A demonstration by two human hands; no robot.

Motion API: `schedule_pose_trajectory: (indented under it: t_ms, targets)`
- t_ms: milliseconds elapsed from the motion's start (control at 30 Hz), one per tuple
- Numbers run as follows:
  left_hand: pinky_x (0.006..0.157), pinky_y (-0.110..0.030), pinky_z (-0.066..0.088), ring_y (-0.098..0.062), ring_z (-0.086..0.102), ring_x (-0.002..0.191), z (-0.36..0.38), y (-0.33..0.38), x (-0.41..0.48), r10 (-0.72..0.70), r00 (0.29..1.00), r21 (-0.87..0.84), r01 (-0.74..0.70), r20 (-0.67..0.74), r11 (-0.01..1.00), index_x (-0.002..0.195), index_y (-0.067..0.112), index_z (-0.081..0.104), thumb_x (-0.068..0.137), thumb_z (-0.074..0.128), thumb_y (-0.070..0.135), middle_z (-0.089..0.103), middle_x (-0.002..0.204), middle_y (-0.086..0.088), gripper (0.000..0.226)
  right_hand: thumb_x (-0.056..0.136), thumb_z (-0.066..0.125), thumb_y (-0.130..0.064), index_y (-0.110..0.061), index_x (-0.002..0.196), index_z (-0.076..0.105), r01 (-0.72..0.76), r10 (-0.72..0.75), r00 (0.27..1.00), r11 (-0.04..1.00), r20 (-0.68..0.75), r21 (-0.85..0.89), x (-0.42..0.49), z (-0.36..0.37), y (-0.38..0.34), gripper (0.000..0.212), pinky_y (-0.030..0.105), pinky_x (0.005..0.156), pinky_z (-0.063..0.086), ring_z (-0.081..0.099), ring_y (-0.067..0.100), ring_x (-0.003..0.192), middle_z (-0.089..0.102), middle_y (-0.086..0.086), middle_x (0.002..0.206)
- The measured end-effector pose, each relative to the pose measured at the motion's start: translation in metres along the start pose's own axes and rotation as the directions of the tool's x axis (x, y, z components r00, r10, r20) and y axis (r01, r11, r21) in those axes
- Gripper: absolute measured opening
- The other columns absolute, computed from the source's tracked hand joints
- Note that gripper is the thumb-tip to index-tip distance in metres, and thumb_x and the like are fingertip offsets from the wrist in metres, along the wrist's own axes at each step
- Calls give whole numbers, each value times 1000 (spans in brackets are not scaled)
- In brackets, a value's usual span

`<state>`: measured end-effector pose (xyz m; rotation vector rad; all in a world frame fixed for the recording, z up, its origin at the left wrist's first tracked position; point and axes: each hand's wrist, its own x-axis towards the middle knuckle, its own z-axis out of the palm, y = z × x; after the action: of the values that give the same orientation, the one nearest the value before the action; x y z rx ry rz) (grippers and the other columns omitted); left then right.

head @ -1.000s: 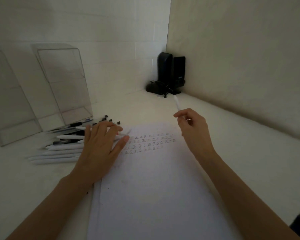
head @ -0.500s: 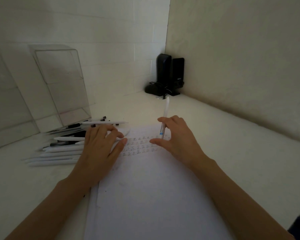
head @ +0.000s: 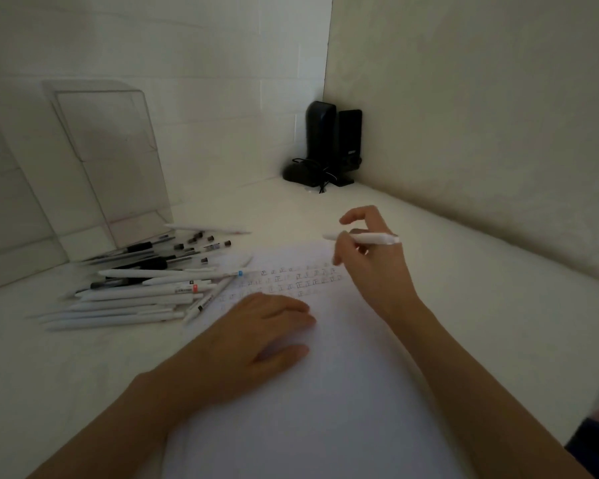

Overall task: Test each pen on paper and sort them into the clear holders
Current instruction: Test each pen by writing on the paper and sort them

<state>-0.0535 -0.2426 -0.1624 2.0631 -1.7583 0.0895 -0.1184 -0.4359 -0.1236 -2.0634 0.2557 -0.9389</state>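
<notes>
While the left hand [head: 260, 335] lies flat on the sheet of paper [head: 325, 402], fingers straight and close together and palm pressing the sheet down, the right hand [head: 374, 267] is raised above the sheet's far right corner. Its fingers are curled round a white pen [head: 367, 238], which lies nearly level across them, one end pointing left. The index finger is lifted clear of the barrel. Whether the tip touches the paper cannot be told. Rows of small test marks run across the far end of the sheet, between the two hands.

Left of the paper, a pile of pens [head: 142, 292], white and black, fans out on the counter [head: 481, 323], and a few of them overlap the sheet's far left edge. Behind the pile stand two clear holders [head: 115, 160], close against the back wall. Black speakers [head: 332, 143] sit in the far corner, well apart from the hands. Bare counter runs from the paper's right edge to the side wall [head: 481, 115], and from its far edge back to the speakers.
</notes>
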Motion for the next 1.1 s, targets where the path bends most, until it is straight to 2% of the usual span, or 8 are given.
schedule_pose_trajectory:
  t_ms: [67,133,200,267,367,467,567,1100]
  targets:
    - [107,-13,13,9,22,128,4,1,0,-23,996,-28,25,89,999,134,38,39,90,30,59,31,141,22,51,90,52,-14,-8,94,60,-111,105,992,990,66,92,0,0,1,10,16,58,48,64,6,65,70,1,74]
    - [107,-12,5,14,9,129,6,-1,0,-42,990,-5,43,135,999,138,44,29,86,22,65,19,143,29,57,89,59,-21,-8,83,60,-186,177,979,979,102,85,1,6,7,14,19,58,47,61,7,58,67,1,65]
    - [106,-13,4,14,8,129,7,-2,0,-40,989,1,41,142,999,138,44,28,84,19,68,18,143,29,59,86,65,-23,-8,74,53,-246,236,967,963,101,106,2,10,11,22,18,51,44,53,7,47,59,3,53]
    - [107,-15,8,11,12,130,7,-2,1,-30,990,-3,31,138,1000,138,42,31,85,20,67,23,145,25,59,86,63,-13,-7,79,53,-279,256,957,942,137,188,2,12,14,14,14,49,41,53,6,46,61,7,55]
    - [108,-17,10,9,15,131,6,-1,0,-34,990,-7,35,138,999,137,41,33,85,22,66,25,145,24,58,82,66,-9,-6,76,55,-261,235,956,953,174,151,4,12,19,13,12,50,40,54,2,53,62,4,63]
    - [107,-16,9,8,16,130,6,0,0,-45,990,-24,49,133,999,137,41,34,85,23,67,27,145,23,59,77,66,-7,-12,61,42,-229,221,965,972,141,43,4,14,25,29,11,43,29,36,1,45,41,-2,55]
    - [105,-12,6,10,14,130,5,0,0,-46,989,-29,51,138,998,137,41,34,84,23,67,26,145,23,60,73,60,-4,-16,57,31,-228,226,966,974,130,-2,4,15,29,35,13,40,22,25,4,44,28,-4,51]
    - [102,-11,6,5,19,129,5,1,0,-53,989,-17,56,137,998,136,38,37,85,23,66,32,144,18,60,76,58,-5,-16,58,30,-176,185,965,982,186,-60,3,17,35,35,14,41,22,23,4,46,27,-3,52]
